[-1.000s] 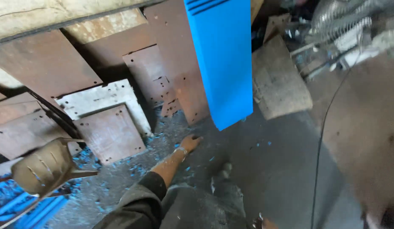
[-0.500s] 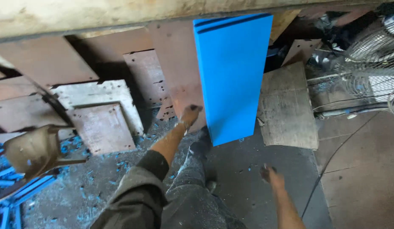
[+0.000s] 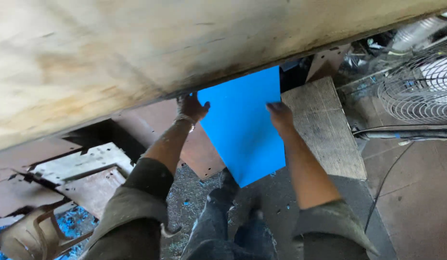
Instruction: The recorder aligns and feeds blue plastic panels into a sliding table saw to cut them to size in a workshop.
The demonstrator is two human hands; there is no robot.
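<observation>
From the head view, I am gripping the blue panel by its two side edges, left hand on its left edge, right hand on its right, holding it tilted just under the big wooden board. Its top could be catching on that board, and the panel slipping onto my legs. Brown sheets are crowding the floor left; a grey slab and a fan are hemming in the right.

Single head view, looking steeply down, close over floor
</observation>
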